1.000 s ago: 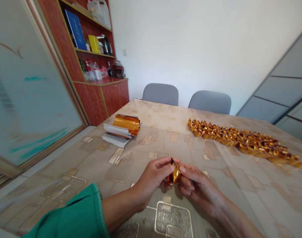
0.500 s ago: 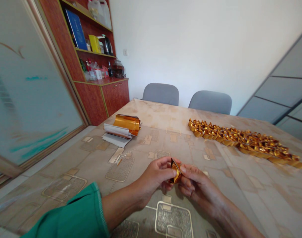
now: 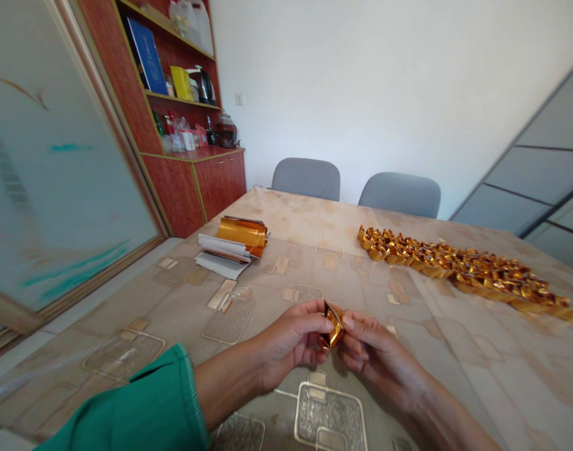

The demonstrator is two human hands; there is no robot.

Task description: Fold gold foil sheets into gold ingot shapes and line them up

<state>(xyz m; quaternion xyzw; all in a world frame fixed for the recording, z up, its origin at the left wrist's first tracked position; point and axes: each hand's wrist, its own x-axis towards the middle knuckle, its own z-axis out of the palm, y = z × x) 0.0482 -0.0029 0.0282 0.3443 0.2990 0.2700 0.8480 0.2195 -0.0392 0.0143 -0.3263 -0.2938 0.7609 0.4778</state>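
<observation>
Gold foil piece pinched between left hand and right hand, held close together above the tabletop; folded foil pieces lie in a long row beyond, curled foil sheets off to the left.

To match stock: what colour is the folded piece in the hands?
The foil is shiny golden orange, best seen in the head view.
</observation>
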